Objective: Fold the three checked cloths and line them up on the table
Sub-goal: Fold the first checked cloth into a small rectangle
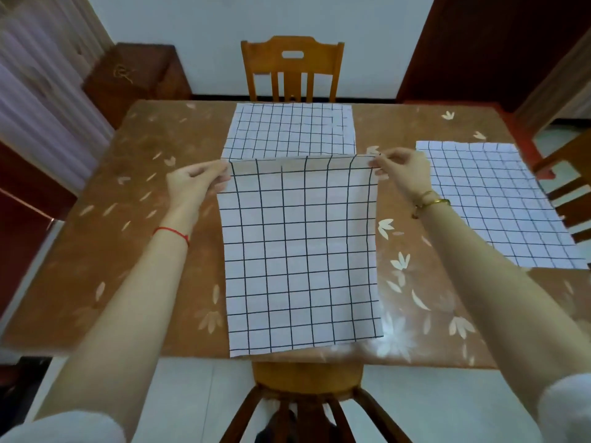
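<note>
Three checked cloths are laid on the table (pixel 144 219): far cloth (pixel 291 129) at far centre, right cloth (pixel 499 199) near the right edge, near cloth (pixel 300 251) in front. Its far corners are pinched by left hand (pixel 195 182) and right hand (pixel 404 174). Risk judged: an unequal pull would skew the fold, and a loose pinch would drop a corner.
</note>
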Demonstrator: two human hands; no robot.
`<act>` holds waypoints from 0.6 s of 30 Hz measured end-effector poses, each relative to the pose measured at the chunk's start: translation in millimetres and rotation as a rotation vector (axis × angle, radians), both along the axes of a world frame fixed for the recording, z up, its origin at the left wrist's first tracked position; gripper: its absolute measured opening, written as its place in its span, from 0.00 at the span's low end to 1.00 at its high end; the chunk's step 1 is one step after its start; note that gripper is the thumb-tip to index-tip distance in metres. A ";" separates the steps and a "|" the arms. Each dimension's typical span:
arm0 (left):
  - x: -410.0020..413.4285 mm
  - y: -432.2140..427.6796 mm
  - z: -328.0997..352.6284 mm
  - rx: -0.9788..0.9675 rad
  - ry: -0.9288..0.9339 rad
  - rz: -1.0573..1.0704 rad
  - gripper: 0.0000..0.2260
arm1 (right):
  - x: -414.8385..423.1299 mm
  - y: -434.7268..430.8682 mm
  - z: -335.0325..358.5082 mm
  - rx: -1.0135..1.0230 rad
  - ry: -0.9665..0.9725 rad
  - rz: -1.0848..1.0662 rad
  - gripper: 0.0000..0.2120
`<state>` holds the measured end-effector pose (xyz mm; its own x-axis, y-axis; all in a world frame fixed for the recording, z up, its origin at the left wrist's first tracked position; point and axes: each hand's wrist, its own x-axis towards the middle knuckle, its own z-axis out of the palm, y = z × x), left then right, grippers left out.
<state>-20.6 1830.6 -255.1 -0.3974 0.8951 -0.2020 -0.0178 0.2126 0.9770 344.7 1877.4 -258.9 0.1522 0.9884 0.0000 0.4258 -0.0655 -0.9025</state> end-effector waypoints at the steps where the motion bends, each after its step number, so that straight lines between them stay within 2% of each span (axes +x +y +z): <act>1: -0.3 2.7 -8.0 -0.013 -0.047 0.014 0.15 | -0.9 3.4 -8.4 -0.022 0.031 -0.009 0.04; 3: -0.8 4.3 -22.2 -0.033 -0.106 0.037 0.16 | -0.8 2.3 -20.5 -0.069 0.052 -0.029 0.09; 5: -0.9 2.1 -35.0 -0.071 -0.132 0.036 0.15 | -2.4 -5.2 -28.5 -0.098 0.034 -0.049 0.17; 7: 1.0 -3.2 -50.4 -0.118 -0.155 0.045 0.12 | -5.3 -13.3 -41.4 -0.110 0.068 -0.095 0.21; 11: 14.8 -24.2 -73.0 -0.152 -0.152 0.100 0.07 | 3.1 -25.5 -81.6 -0.208 0.059 -0.167 0.13; 18: 27.4 -39.8 -97.1 -0.196 -0.168 0.100 0.06 | 9.4 -52.5 -107.7 -0.307 0.093 -0.247 0.04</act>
